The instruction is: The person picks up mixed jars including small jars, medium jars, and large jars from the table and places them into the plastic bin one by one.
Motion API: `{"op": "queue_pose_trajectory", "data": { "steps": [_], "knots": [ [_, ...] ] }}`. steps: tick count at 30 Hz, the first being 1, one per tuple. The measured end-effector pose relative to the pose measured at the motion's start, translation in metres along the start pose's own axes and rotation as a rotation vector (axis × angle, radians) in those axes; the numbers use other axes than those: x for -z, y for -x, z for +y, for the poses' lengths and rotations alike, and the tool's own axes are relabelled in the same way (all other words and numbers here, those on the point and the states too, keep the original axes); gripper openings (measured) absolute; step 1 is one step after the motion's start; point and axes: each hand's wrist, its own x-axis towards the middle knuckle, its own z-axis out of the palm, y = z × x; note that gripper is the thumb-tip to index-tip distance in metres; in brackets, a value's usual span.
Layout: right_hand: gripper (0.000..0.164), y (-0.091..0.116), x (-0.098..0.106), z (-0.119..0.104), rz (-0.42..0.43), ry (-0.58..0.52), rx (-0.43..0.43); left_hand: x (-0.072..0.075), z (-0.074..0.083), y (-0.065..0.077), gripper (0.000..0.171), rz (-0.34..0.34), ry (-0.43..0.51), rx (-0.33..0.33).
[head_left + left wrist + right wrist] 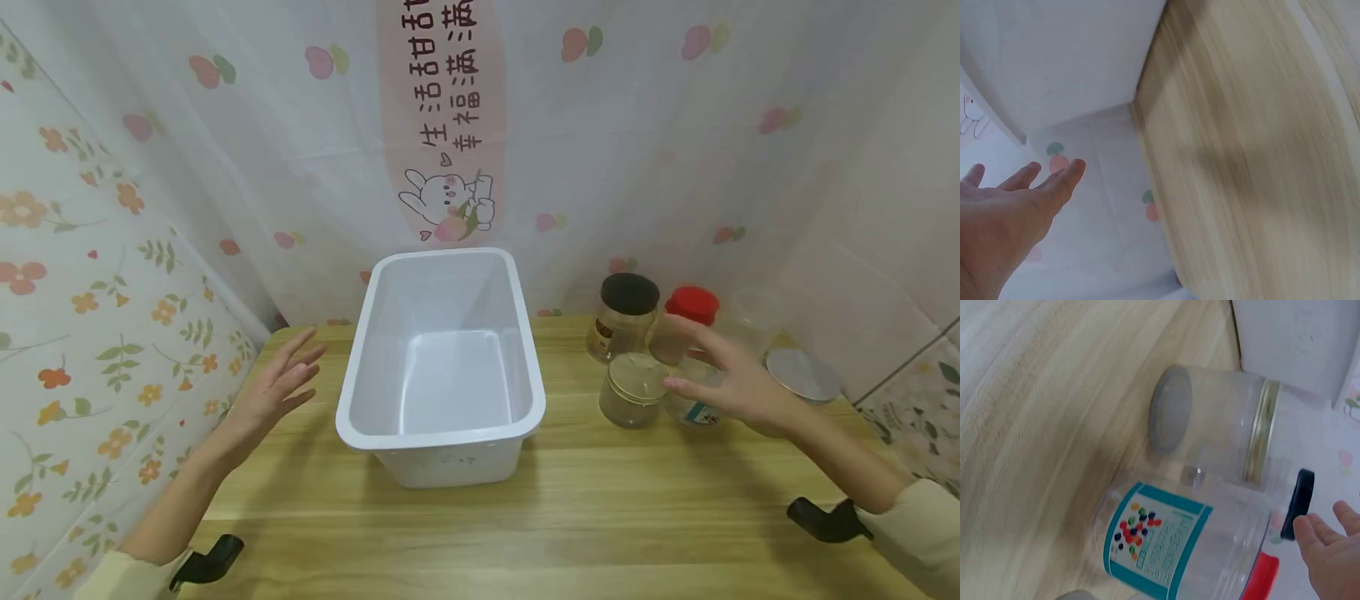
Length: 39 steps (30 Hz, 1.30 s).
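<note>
My left hand (277, 387) hovers left of the white basin (442, 439), its fingers spread and apart from the rim. In the left wrist view, that hand (1013, 215) shows spread fingers holding nothing. My right hand (731, 379) hangs over a group of clear jars, fingers apart and loosely bent. Closest to its thumb is a short jar with a gold-rimmed lid (636, 379). Under the palm, a clear jar with a teal label (1160, 544) is partly hidden. Behind stand a jar with a black lid (630, 293) and one with a red lid (693, 305).
A round silvery piece (802, 373) lies right of the jars, partly behind my right hand. The wooden table (615, 517) meets a patterned curtain (652, 167) at the back. Floral sheets (112, 333) hang on the left.
</note>
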Motion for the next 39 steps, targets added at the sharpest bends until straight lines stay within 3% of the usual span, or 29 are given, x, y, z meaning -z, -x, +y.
{"op": "queue_pose_trajectory", "data": {
  "steps": [7,13,20,24,31,39],
  "knots": [
    [0.101,-0.007,-0.012,0.007,-0.020,0.131,0.049,-0.015,0.004,-0.008,0.057,-0.037,0.072,-0.019],
    [0.108,-0.013,-0.020,0.008,-0.038,0.218,0.094,-0.024,-0.002,-0.016,0.058,-0.050,0.073,-0.043],
    [0.115,-0.019,-0.031,0.015,-0.095,0.157,0.105,-0.030,-0.006,-0.022,0.057,-0.088,0.042,-0.098],
    [0.117,-0.024,-0.037,0.015,-0.095,0.204,0.111,-0.032,-0.008,-0.024,0.055,-0.101,0.052,-0.106],
    [0.114,-0.027,-0.047,0.012,-0.095,0.219,0.056,-0.032,-0.013,-0.026,0.057,-0.088,0.039,-0.097],
    [0.103,-0.020,-0.066,0.022,0.024,0.173,-0.059,-0.032,-0.016,-0.027,0.058,-0.084,0.032,-0.098]
  ]
}}
